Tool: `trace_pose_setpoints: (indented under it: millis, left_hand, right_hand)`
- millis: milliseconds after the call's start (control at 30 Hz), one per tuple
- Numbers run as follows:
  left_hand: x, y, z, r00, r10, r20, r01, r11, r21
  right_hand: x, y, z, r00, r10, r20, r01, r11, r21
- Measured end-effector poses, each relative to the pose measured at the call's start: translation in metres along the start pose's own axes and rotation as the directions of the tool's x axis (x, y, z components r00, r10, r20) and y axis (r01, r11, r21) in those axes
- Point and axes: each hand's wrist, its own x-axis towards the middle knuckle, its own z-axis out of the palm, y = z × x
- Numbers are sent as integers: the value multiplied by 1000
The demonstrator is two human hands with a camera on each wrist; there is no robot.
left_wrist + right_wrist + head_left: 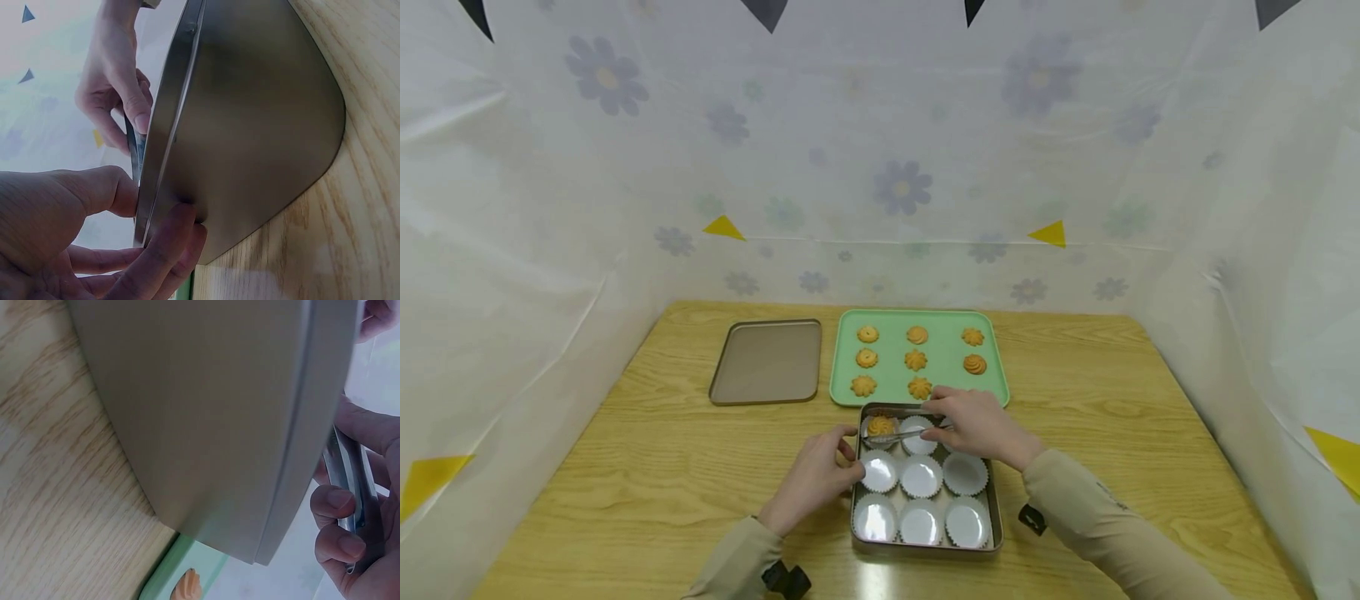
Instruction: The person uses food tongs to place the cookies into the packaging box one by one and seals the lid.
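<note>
A deep metal tin (927, 551) stands near the table's front, lined with rows of white paper cups (921, 476). In its back left cup sits a golden piped cookie (881, 426). My right hand (979, 425) grips metal tongs (357, 481) over the tin's back row, and their tips reach the cookie; whether they still pinch it I cannot tell. At the left wall, my left hand (818, 473) holds the tin, thumb at the rim and fingers against the outside, as the left wrist view shows. The right hand partly covers the back right cup.
Behind the tin lies a green tray (946, 346) with several spaced cookies (915, 359). Left of it is a flat brown-grey metal lid or tray (766, 363). The wooden table (1075, 383) is enclosed by white flowered sheeting (850, 167).
</note>
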Motion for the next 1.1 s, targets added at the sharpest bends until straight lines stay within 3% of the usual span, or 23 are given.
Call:
trace_pose_setpoints:
  millis: [733, 1100]
  left_hand:
    - [0, 2, 0, 1000, -6, -7, 6, 1000, -5]
    - [-1, 3, -1, 1000, -8, -4, 8, 1000, -17]
  right_hand:
    - [-1, -1, 0, 1000, 20, 12, -20, 1000, 19]
    - [-14, 9, 0, 999, 44, -7, -42, 983, 178]
